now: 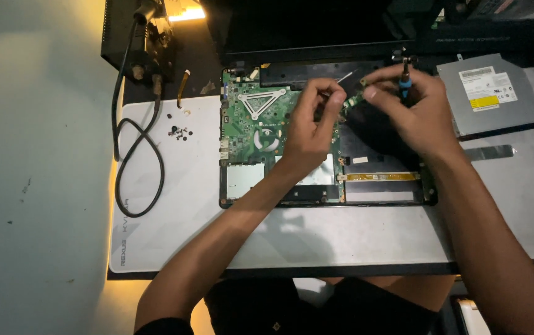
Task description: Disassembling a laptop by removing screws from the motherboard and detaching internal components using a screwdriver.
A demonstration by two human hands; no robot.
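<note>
Pinched fingertips of my left hand (pixel 316 118) hold a small green board (pixel 352 101); my right hand (pixel 413 108) grips a blue-handled screwdriver (pixel 405 79) beside the white-and-yellow-labelled optical drive (pixel 497 102) at the mat's (pixel 174 205) far right corner.

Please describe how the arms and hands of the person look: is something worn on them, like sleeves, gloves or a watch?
Both arms are bare from the hands up past the elbows. The left hand and the right hand wear no gloves, and no ring, watch or bracelet shows on either. Only at the left upper arm, near the bottom edge, does the rim of a dark short sleeve appear.
</note>
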